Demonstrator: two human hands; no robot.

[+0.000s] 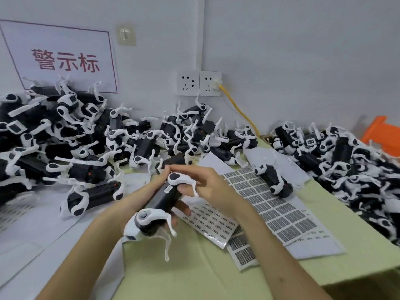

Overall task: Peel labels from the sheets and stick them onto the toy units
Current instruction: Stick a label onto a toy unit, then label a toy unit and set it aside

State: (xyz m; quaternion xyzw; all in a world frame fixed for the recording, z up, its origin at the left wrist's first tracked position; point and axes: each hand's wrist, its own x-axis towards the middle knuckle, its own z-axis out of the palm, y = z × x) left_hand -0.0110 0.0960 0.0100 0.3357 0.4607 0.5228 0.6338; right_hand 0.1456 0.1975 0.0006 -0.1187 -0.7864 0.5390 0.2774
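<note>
Pale green desk (216, 276) against a grey wall, heaped with black-and-white toy units: left pile (65, 137) tall and tangled, right pile (357, 169) running down the desk's right edge. Just right of the hands, overlapping label sheets flat on the desk: large grid sheet (275, 204) with a lone toy unit (273, 180) lying on its far corner, and a narrower small-label sheet (212, 224) partly beneath the hands. Above the desk's middle, held toy unit (164, 198), black body slanted away, white legs dangling at the near end. Left hand (152, 184) wrapped round the body from below, fingers (184, 207) curled up on its right side. Right hand (205, 182) at the far end, fingers bent and pinched on the upper white leg joint. Too small to tell whether a label sits at the fingertips.
</note>
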